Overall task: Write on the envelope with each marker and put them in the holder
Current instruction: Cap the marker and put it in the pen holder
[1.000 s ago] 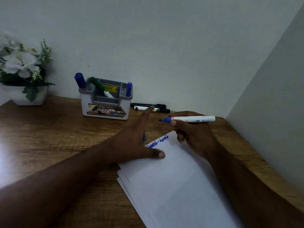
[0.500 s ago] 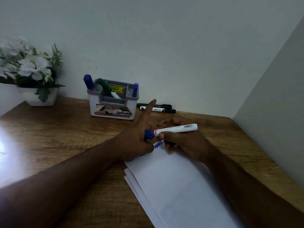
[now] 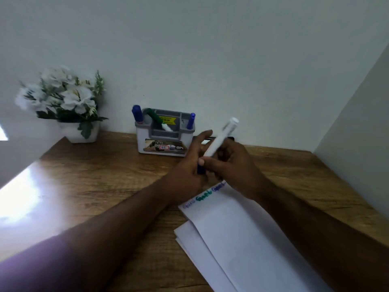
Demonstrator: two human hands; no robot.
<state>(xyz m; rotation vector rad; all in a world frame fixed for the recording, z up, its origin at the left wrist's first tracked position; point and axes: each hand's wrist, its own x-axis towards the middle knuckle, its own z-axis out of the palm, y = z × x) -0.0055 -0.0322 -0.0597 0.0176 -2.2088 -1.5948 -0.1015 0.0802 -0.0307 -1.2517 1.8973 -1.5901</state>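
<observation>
My right hand (image 3: 233,167) grips a white-bodied blue marker (image 3: 221,138), tilted with its rear end up and to the right. The marker's blue cap end (image 3: 201,170) sits in my left hand (image 3: 189,171), whose fingers close around it. Both hands hover just beyond the top edge of the white envelope (image 3: 237,234), which bears blue and green written words along that edge. The grey and white holder (image 3: 166,142) stands at the back by the wall with two blue markers and a green one in it.
A white pot of white flowers (image 3: 69,106) stands at the back left of the wooden desk (image 3: 101,182). Black markers (image 3: 219,139) lie by the wall behind my hands. A wall closes the right side. More envelopes lie stacked under the top one.
The marker's tip went from free in the air into the cap in my left hand. My right hand then swung the marker from level to steeply tilted, and my left hand left the envelope.
</observation>
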